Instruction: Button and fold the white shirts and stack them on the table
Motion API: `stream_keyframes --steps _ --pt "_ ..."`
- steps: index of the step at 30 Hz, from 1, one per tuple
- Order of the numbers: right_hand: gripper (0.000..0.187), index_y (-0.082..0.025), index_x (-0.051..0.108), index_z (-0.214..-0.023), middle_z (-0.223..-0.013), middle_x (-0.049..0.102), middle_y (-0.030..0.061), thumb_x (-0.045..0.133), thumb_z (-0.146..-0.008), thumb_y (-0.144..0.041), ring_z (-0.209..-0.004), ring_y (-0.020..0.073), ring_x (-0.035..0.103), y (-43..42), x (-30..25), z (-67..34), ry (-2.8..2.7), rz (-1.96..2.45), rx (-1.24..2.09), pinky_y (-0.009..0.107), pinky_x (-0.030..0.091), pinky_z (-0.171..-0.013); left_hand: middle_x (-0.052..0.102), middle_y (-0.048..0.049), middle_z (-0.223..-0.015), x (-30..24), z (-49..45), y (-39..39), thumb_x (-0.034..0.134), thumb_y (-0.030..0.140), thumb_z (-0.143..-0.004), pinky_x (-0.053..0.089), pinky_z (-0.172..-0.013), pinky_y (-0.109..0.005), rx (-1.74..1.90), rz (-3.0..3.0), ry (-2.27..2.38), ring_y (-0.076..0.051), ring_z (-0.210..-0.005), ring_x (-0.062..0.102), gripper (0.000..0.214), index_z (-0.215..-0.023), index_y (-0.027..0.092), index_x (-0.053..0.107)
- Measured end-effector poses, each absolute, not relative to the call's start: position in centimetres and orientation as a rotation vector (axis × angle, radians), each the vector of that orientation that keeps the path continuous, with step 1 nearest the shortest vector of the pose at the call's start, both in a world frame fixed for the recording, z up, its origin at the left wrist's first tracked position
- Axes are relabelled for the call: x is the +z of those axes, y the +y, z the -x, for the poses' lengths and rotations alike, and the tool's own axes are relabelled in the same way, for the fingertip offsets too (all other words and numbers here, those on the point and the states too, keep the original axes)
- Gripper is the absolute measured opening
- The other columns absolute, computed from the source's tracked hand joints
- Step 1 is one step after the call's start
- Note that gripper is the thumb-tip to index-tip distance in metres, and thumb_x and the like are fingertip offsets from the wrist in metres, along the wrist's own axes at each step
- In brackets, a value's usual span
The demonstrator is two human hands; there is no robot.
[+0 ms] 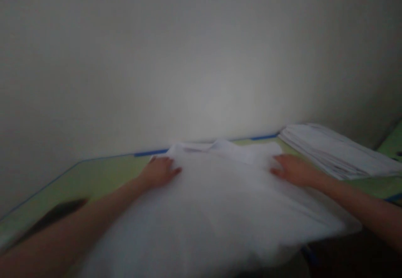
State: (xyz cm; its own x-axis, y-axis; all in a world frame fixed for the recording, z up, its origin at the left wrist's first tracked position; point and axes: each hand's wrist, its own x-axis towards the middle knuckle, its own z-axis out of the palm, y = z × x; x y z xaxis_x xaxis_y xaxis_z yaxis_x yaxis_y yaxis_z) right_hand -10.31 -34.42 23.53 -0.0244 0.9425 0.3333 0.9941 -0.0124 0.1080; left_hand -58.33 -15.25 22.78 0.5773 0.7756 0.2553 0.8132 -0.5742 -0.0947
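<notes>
A thin white garment (213, 202), shirt-like in outline, spreads across the green table and hangs over its near edge. A collar-like fold lies at its far end, though blur hides the details. My left hand (160, 171) grips its far left side, with the thumb over the fabric and the fingers partly hidden. On the opposite side, my right hand (289, 169) is closed on the far right part of the same garment. Both arms reach forward and the fabric lies between them.
A stack of folded white fabric (339, 148) lies at the right by the wall. The green table (109, 171) has blue edging and meets a grey wall (201, 60) at the back. A dark, blurred shape (59, 213) lies beside my left forearm.
</notes>
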Motion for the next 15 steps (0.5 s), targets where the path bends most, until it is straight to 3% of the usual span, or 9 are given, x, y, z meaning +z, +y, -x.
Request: stream_keyframes --steps 5,8,11,15 --pt "0.071 -0.012 0.053 -0.122 -0.119 0.055 0.0171 0.053 -0.071 -0.061 -0.108 0.0284 0.051 -24.7 25.3 15.4 -2.273 1.904 -0.378 0.036 0.039 -0.09 0.031 -0.0161 -0.143 21.7 56.9 -15.0 0.028 0.057 -0.084 0.015 -0.109 -0.037 -0.308 2.694 -1.231 -0.026 -0.133 0.025 0.07 -0.136 0.01 0.037" --pt "0.044 -0.016 0.065 -0.101 -0.101 0.064 0.0107 0.061 -0.07 -0.047 -0.095 0.0234 0.057 -20.7 25.5 16.5 -2.458 1.894 -0.304 0.03 0.041 -0.083 0.023 -0.0132 -0.146 20.6 57.0 -14.8 0.023 0.056 -0.086 0.015 -0.109 -0.037 -0.255 2.785 -1.295 -0.024 -0.135 0.018 0.068 -0.139 0.013 0.03" --pt "0.023 -0.019 0.068 -0.087 -0.09 0.067 0.0071 0.054 -0.075 -0.032 -0.086 0.0196 0.059 -17.5 26.7 16.2 -2.416 1.966 -0.321 0.027 0.041 -0.076 0.018 -0.0118 -0.148 20.1 57.3 -14.4 0.021 0.057 -0.087 0.012 -0.11 -0.039 -0.24 2.817 -1.311 -0.025 -0.136 0.014 0.069 -0.141 0.015 0.026" --pt "0.033 -0.015 0.066 -0.099 -0.103 0.062 0.0144 0.042 -0.083 -0.031 -0.098 0.0244 0.055 -13.5 30.1 15.4 -2.141 2.068 -0.483 0.033 0.039 -0.082 0.018 -0.0114 -0.148 20.2 57.5 -14.4 0.022 0.057 -0.087 0.013 -0.11 -0.04 -0.244 2.819 -1.305 -0.025 -0.136 0.014 0.068 -0.141 0.015 0.027"
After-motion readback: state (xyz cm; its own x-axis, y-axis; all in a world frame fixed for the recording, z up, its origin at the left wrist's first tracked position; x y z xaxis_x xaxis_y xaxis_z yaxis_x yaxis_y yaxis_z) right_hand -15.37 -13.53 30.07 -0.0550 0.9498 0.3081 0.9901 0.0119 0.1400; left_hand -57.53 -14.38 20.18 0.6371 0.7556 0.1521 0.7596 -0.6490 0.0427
